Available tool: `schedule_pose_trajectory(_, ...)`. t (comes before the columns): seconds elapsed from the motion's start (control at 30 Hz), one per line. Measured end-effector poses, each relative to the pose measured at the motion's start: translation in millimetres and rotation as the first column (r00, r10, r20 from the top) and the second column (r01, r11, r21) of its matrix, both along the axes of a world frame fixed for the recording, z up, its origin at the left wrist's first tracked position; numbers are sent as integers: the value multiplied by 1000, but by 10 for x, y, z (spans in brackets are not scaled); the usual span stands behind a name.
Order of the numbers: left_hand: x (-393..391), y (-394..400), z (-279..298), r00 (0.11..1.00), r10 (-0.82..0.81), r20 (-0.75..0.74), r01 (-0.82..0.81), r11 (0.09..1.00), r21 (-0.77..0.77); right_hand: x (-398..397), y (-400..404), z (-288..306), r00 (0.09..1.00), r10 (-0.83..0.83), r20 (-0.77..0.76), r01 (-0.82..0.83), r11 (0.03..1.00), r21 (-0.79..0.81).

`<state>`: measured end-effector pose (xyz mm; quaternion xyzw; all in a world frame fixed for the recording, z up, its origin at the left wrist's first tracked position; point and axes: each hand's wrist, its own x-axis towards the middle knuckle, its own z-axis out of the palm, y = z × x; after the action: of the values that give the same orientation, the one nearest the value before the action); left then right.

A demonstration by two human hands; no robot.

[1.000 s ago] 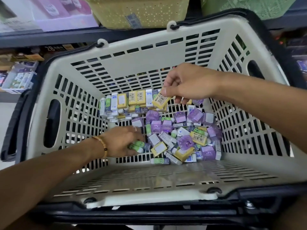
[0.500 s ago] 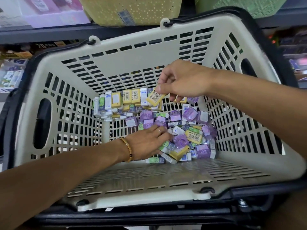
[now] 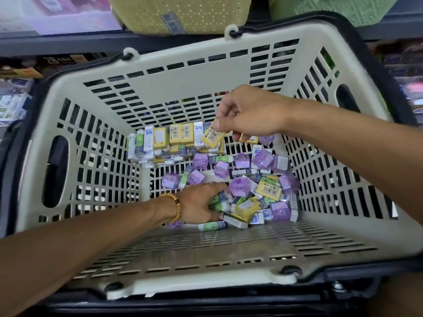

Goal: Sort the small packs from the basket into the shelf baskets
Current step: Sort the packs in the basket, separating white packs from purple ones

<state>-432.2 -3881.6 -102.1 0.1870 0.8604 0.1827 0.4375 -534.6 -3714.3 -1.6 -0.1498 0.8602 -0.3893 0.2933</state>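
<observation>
Right hand (image 3: 249, 113) pinching yellow pack (image 3: 212, 138) above basket (image 3: 229, 252) floor.

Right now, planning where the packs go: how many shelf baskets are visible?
2: a yellow basket top centre, a green basket right of it. More may be off-frame.

Dark box on shelf (image 3: 60, 60): white number "28", following characters too blurred to read.
Yellow pack in right hand (image 3: 212, 136): black barcode on white label; print beside it illegible.
Yellow pack in pile (image 3: 269, 190): barcode label, blue mark above it, not legible.
White slim pack (image 3: 243, 172): barcode only.
Yellow shelf basket (image 3: 183, 14): sticker on front wall, print unreadable.
</observation>
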Motion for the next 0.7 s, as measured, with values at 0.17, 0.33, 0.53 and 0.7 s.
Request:
schedule_pose_trajectory(0.17, -51, 106, 51, 982, 75, 174, -83, 996, 37, 7, -19, -43, 1000, 22, 1, -22, 1000, 15)
schedule_pose_trajectory(0.33, 31, 481, -18, 955, 272, 121, -273, 962, -11, -20, -64, -62, 1000, 19, -5, -19, 999, 27)
schedule_pose_trajectory(0.53, 0, 550, 21, 974, 224, 7, -225, 974, 28, -79, -104, -35, 999, 1, -38, 0, 1000, 21)
schedule_pose_trajectory(0.7, 7, 499, 52, 974, 217, 70, -224, 969, 105, -87, -52, -41, 999, -17, -30, 17, 1000, 19)
